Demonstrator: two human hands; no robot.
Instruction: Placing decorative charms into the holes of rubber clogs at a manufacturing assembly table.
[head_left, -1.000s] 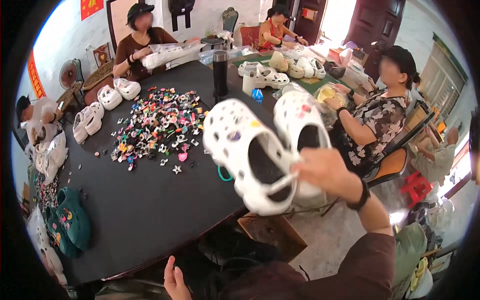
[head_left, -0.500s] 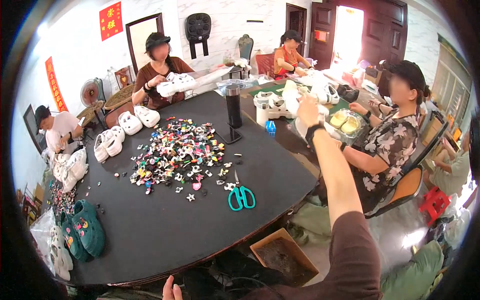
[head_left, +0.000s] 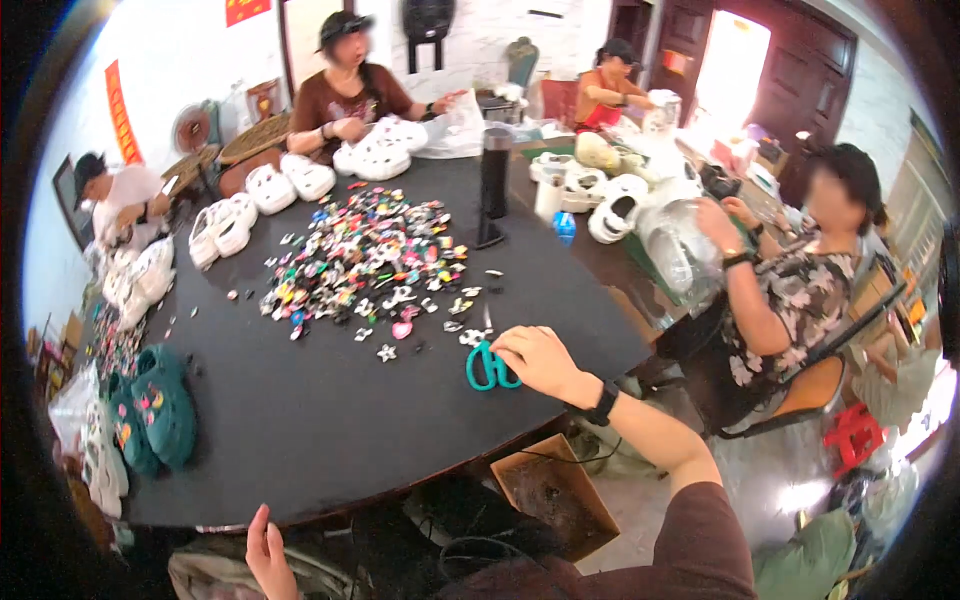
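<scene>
My right hand (head_left: 545,362) is above the near right part of the black table. Its fingers bend loosely downward over the teal-handled scissors (head_left: 482,368) and partly cover one handle loop; no grip on them is visible. Below the table's front edge, my left hand (head_left: 270,558) has its fingers stretched out and nothing in it. A heap of small colourful shoe charms (head_left: 365,255) spreads across the middle of the table. At the left edge stand dark green clogs (head_left: 165,410) with charms on them, beside a white clog (head_left: 103,460).
White clogs (head_left: 268,188) line the far left edge. A black tumbler (head_left: 494,172) and a phone (head_left: 488,235) stand behind the heap. One co-worker (head_left: 800,270) at right handles a clear plastic bag (head_left: 680,240). A cardboard box (head_left: 555,497) sits below the table.
My right hand has come back from the white shoes at the far right to the scissors. The co-worker at right has lifted a plastic bag. Across the table, the white clogs have been lowered.
</scene>
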